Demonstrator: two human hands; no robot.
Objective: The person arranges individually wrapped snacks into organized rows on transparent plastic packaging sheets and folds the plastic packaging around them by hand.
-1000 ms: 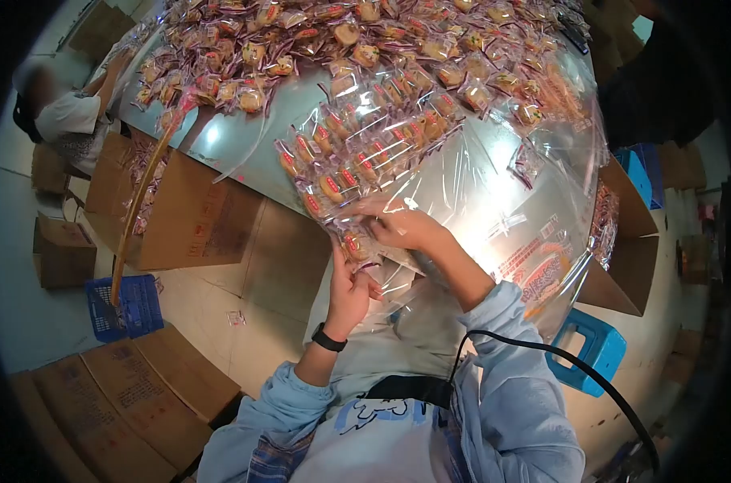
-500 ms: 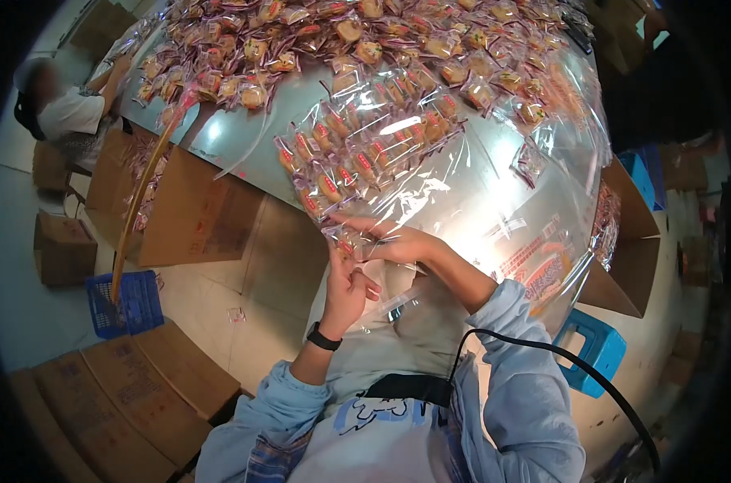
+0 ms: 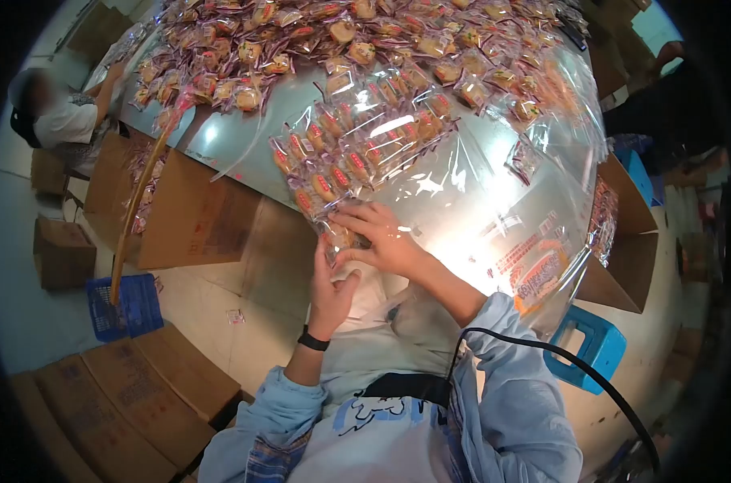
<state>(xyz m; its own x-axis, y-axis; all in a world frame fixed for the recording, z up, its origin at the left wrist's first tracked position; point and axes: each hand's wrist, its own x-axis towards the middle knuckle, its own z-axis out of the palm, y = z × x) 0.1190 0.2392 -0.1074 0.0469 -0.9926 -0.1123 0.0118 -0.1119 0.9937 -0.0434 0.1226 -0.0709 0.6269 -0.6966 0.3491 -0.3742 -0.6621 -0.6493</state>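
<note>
Rows of individually wrapped pastries (image 3: pixel 353 163) lie under shiny clear plastic on the metal table, near its front edge. At the near left end of these rows, a wrapped pastry (image 3: pixel 339 238) sits between my two hands. My right hand (image 3: pixel 386 241) curls over it from the right, fingers on its far side and thumb on its near side. From below left, my left hand (image 3: pixel 331 296) holds the same packet with its fingers along the side; its thumb stands apart. The palm sides of both hands are partly hidden.
A large heap of wrapped pastries (image 3: pixel 301 40) covers the back of the table (image 3: pixel 289 101). Printed clear plastic (image 3: pixel 534 270) hangs over the right edge. Cardboard boxes (image 3: pixel 192 213), a blue basket (image 3: pixel 125 310) and a blue stool (image 3: pixel 588 346) surround me. One person (image 3: pixel 68 121) sits at left.
My right hand has turned and closed over the wrapped pastry, its fingers now on top. My left hand has shifted slightly left. At right, the other person's arm has moved.
</note>
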